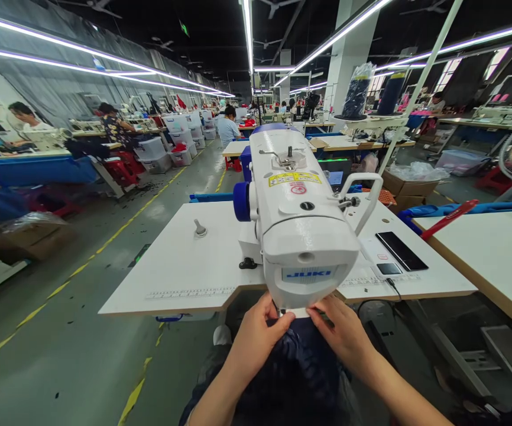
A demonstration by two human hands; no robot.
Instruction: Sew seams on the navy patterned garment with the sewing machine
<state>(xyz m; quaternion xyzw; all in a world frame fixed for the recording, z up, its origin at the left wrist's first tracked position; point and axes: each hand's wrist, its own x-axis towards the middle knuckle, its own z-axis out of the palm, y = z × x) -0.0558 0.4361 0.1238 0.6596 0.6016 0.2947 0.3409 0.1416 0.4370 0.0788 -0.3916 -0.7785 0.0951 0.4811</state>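
Note:
A white sewing machine (304,236) stands in front of me with its head end facing me. Below that end hangs dark navy cloth (303,340), bunched and falling toward my lap. My left hand (260,331) pinches the cloth's upper edge on the left side, thumb and fingers pressed together. On the right side, my right hand (338,328) grips the same edge between thumb and fingers. Both hands sit close under the machine head, a short gap between them. The head hides the needle and part of my fingertips.
The white machine table (171,260) spreads to both sides, with a black phone (402,251) on the right. A red-handled tool (449,219) lies on the neighbouring table's edge. Thread cones (389,94) stand behind. Other people work at machines farther off.

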